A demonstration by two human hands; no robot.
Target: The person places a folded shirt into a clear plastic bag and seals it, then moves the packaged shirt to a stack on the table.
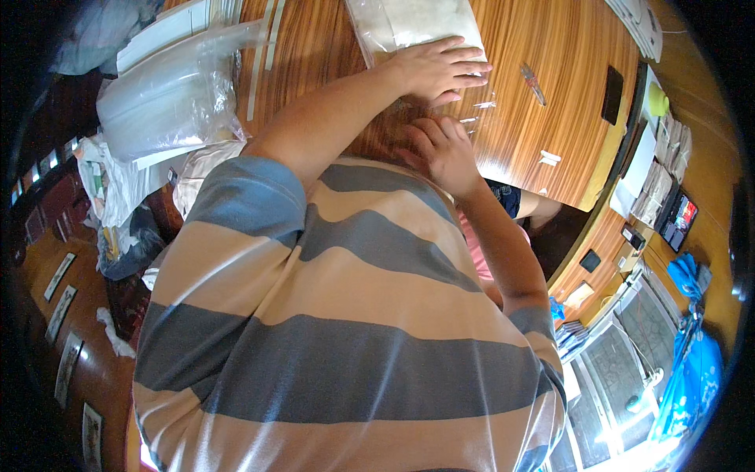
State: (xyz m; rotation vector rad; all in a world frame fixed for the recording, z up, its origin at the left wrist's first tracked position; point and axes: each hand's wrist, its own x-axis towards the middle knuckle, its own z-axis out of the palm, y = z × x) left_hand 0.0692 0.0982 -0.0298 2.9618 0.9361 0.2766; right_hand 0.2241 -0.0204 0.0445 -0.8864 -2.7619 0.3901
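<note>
My left hand [444, 72] lies with its fingers stretched out over the near right end of a clear plastic packet [421, 23] with white contents, on the wood-grain table [511, 118]. Just below it, at the table's near edge, is my right hand [447, 153], its fingers bent inward. Its fingertips are partly hidden, and what they pinch is too unclear to name. Thin, shiny clear plastic shows between the two hands. To their right, a small hand tool [533, 84] with orange on it rests on the table.
A stack of clear plastic sleeves [169, 98] is at the left, with a white plastic bag [114, 173] below. On the table's right side are a black phone-like slab [612, 94] and white scraps [549, 158]. Further right are a lit screen [678, 222] and a blue bag [692, 370].
</note>
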